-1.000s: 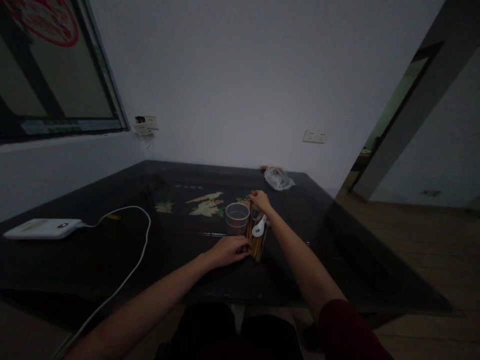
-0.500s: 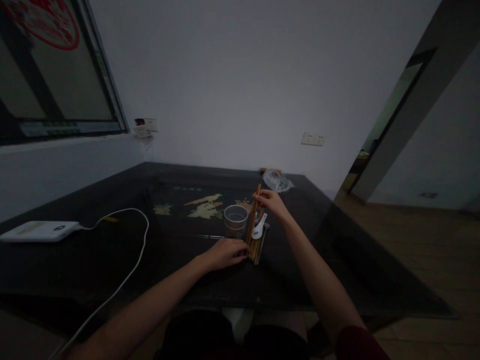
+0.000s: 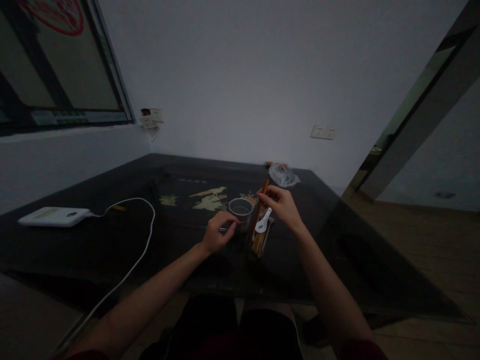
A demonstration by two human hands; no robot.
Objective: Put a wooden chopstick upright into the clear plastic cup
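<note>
At the far left of the frame a white device [image 3: 54, 217] is lying on the dark surface [image 3: 112, 240], with its white cable [image 3: 144, 245] looping toward the lower left edge. Moving toward the middle, the left hand [image 3: 217, 235] is hovering low over the surface just left of the clear plastic cup [image 3: 240, 209], its fingers [image 3: 229, 226] curled together as if pinching something thin and dark (the dim light is making it too hard to tell what, or whether anything is truly held). The cup is standing upright near the centre of the frame, on the painted bird-and-leaf panel [image 3: 208, 198]. Just right of it, the right hand [image 3: 283, 206] is pinching the upper end of a chopstick [image 3: 259, 210] between thumb and fingertips, tilting it so its lower end is staying among the bundle of chopsticks [image 3: 258, 242] lying on the surface, where a white spoon [image 3: 262, 223] is resting on top. The step in hand looks like picking one stick out of the bundle; the next move is probably calling for lifting it clear without dragging the spoon, then steering its tip toward the cup. Farther right and up, a crumpled plastic bag [image 3: 284, 175] is sitting by the wall.
</note>
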